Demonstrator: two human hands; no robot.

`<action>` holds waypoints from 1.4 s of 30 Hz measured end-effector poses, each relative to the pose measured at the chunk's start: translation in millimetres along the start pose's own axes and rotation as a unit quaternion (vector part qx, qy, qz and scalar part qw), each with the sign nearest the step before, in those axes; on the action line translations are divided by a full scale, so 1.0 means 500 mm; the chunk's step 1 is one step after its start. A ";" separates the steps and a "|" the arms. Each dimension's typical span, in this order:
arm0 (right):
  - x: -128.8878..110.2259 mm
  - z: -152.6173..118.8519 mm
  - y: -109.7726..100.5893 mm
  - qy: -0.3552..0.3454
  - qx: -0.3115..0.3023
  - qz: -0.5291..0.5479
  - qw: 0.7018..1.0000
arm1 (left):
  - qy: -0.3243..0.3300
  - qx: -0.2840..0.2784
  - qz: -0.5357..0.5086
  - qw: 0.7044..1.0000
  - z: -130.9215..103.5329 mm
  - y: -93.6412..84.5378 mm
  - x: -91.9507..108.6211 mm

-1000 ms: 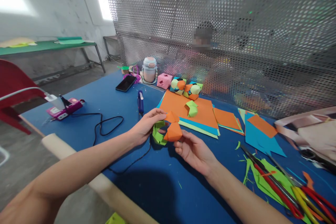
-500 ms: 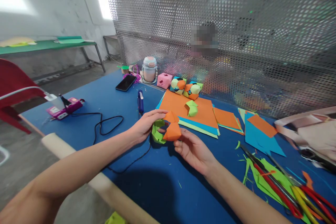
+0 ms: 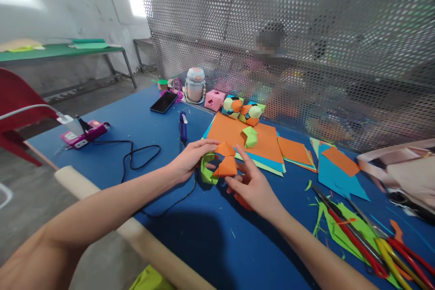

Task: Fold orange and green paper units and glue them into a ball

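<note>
My left hand [image 3: 190, 158] is closed, gripping the left side of a folded-paper piece [image 3: 227, 166] made of joined orange and green parts. A curved green part [image 3: 207, 170] hangs below my left fingers. On the piece's right side is my right hand [image 3: 253, 186], thumb and index finger spread apart, the other fingers close to the orange folds and partly hidden. Another bit of orange paper [image 3: 244, 202] shows beneath my right hand; whether it joins the piece cannot be made out. A loose green folded unit [image 3: 250, 137] lies on the orange sheets [image 3: 267, 138].
Past my left hand lie a blue glue gun [image 3: 183, 127] with its cord, a phone [image 3: 164, 102] and a bottle [image 3: 195, 86]. Paper balls [image 3: 233, 105] stand by the perforated screen [image 3: 217, 18]. Scissors [image 3: 360, 240] and green scraps lie right. A power strip [image 3: 84, 133] sits left.
My right hand has shifted up and turned, its index finger now raised and apart from the thumb. Orange paper has come into sight beneath it. My left hand keeps its hold.
</note>
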State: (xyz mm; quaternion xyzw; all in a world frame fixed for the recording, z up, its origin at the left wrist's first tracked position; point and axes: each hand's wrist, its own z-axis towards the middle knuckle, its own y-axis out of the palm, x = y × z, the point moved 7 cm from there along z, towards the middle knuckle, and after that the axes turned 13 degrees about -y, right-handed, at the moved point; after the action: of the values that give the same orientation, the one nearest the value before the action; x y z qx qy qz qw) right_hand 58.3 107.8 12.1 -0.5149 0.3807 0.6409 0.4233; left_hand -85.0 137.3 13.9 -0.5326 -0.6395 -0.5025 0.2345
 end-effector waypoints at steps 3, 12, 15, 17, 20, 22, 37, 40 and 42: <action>-0.005 -0.002 -0.006 -0.022 -0.010 -0.065 0.998 | 0.006 -0.002 0.012 1.000 0.001 0.000 0.000; -0.035 0.001 -0.020 -0.194 -0.033 -0.276 0.941 | -0.010 -0.003 0.064 0.998 0.005 0.002 -0.010; -0.030 0.001 -0.013 -0.214 -0.079 -0.334 0.914 | -0.015 -0.001 0.099 0.995 -0.001 0.007 -0.012; -0.028 0.000 -0.007 -0.223 -0.101 -0.374 0.895 | -0.001 0.006 0.132 0.991 -0.006 0.010 -0.007; -0.031 -0.004 -0.005 -0.220 -0.102 -0.403 0.883 | 0.005 0.008 0.178 0.984 -0.009 0.017 -0.007; -0.036 -0.014 -0.004 -0.214 -0.096 -0.418 0.878 | -0.004 0.005 0.206 0.979 -0.009 0.022 -0.014; -0.036 -0.126 0.004 -0.159 -0.100 -0.477 0.858 | -0.036 -0.146 0.275 0.950 -0.062 0.006 -0.052; -0.028 -0.124 0.006 -0.157 -0.097 -0.485 0.855 | -0.035 -0.242 0.336 0.910 -0.074 -0.010 -0.053; -0.022 -0.121 0.004 -0.154 -0.088 -0.482 0.858 | -0.026 -0.270 0.381 0.884 -0.083 -0.020 -0.052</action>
State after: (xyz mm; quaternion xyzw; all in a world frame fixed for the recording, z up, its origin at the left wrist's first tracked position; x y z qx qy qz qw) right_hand 78.1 49.6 12.3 -0.5637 -0.0432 0.4584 0.6858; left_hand -95.6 89.4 3.9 -0.7907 -0.2325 -0.5137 0.2384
